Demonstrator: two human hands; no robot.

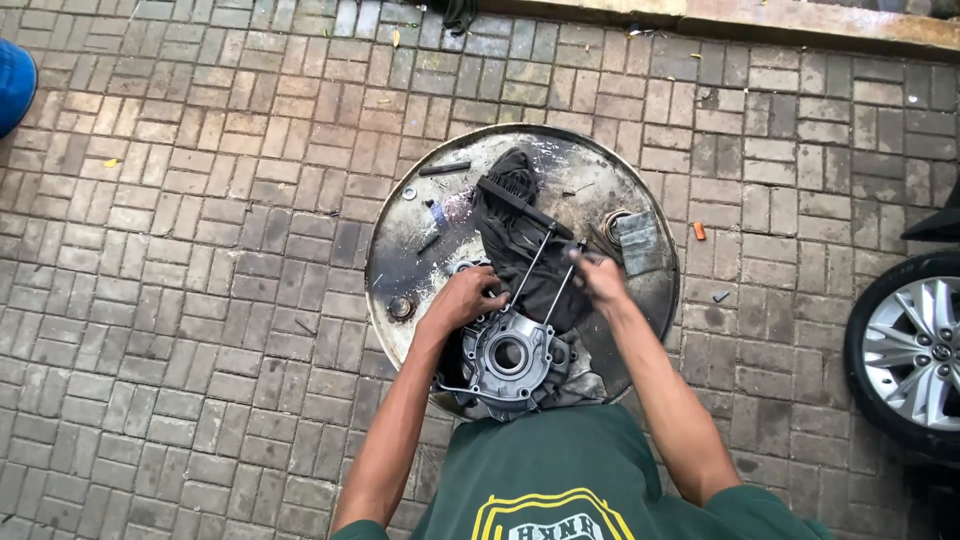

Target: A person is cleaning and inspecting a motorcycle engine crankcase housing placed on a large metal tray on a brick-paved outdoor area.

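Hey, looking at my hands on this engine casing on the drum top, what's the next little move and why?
Probably steady the engine casing with the left hand and twist the long stud the right hand grips at its top: the studs rise from the casing, and it sits on a loose dark rag.

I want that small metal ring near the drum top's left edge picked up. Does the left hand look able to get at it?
Probably yes: the left hand rests on the engine casing, and the ring lies uncovered just left of it.

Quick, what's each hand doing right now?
Left hand: resting on the metal engine casing, grip unclear.
Right hand: closed on a long rod.
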